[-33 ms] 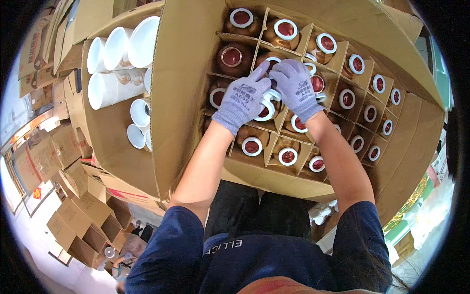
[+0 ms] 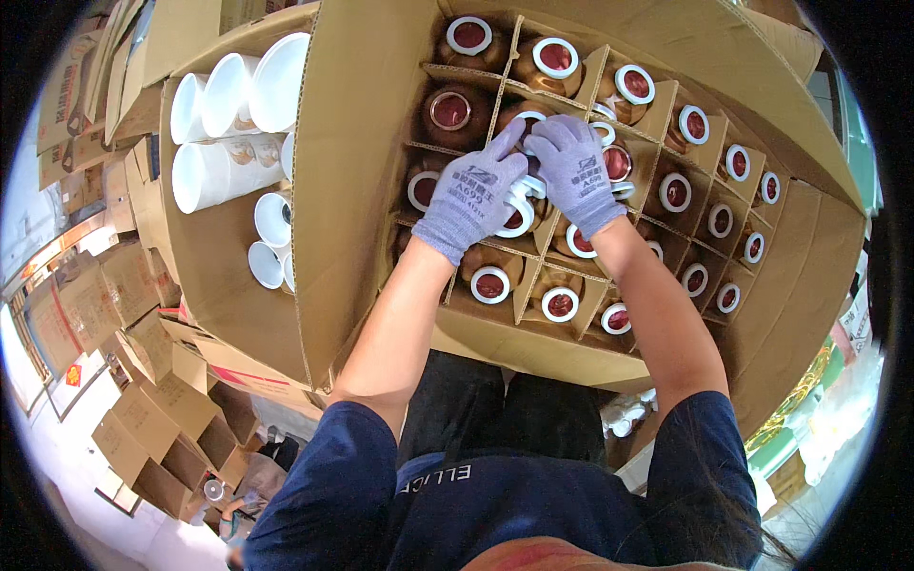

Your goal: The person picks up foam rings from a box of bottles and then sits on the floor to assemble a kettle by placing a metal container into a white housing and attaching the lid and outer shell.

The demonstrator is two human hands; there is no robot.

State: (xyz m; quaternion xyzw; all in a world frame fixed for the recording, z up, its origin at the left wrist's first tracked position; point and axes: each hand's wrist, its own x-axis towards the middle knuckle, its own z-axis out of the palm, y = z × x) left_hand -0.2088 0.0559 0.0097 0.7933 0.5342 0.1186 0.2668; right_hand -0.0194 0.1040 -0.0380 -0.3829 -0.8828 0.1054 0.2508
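Observation:
Both my hands wear pale lilac knit gloves and meet above a divided cardboard box (image 2: 762, 347) of glass jars. My left hand (image 2: 471, 200) is closed, index finger reaching forward, with a few white rings (image 2: 535, 187) bunched under its fingers. My right hand (image 2: 575, 171) has its fingers bent together beside the left fingertips, over a jar whose white-ringed mouth (image 2: 529, 122) shows just beyond them; what they grip is hidden. Most jars, such as a near one (image 2: 490, 285), have a white ring around a dark red top. One jar (image 2: 449, 110) left of my hands shows no white ring.
Loose white rings (image 2: 604, 131) lie among the jars by my right hand. At left, a box compartment (image 2: 214, 285) holds several white cups (image 2: 231, 93). Stacked cartons (image 2: 157, 419) stand farther left, where another person (image 2: 249, 485) is partly visible. Clear plastic (image 2: 838, 428) lies at right.

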